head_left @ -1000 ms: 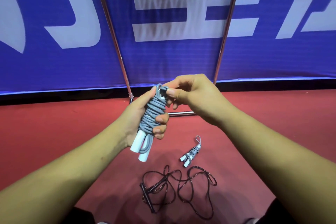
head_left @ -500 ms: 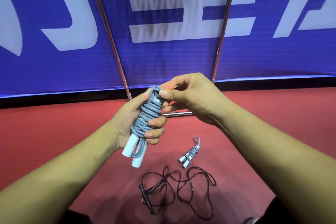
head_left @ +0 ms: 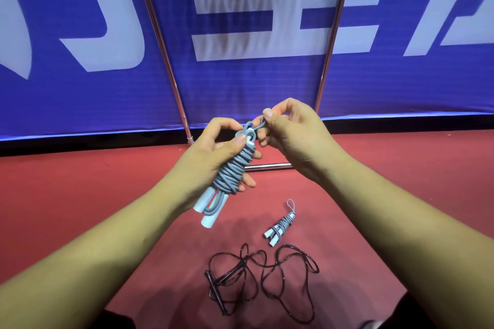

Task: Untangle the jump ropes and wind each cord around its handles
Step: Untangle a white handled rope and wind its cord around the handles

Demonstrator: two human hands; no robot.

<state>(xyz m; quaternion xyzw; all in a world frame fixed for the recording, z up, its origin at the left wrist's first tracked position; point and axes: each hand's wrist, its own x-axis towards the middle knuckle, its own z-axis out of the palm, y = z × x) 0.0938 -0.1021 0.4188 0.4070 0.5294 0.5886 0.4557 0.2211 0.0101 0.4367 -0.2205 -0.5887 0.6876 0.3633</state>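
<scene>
Both bare forearms reach forward and converge, wrists close together. The left hand [head_left: 211,160] curls its fingers [head_left: 247,181] round the wound grey rope [head_left: 232,171], thumb pressed near the top. The right hand [head_left: 294,139] pinches the rope's end loop [head_left: 257,125] between thumb and forefinger.

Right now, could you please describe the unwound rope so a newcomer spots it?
On the red floor before the blue banner, nearest the person, lies the black jump rope. Unlike the wound grey bundle beside it, it sprawls in thin loose loops.
</scene>
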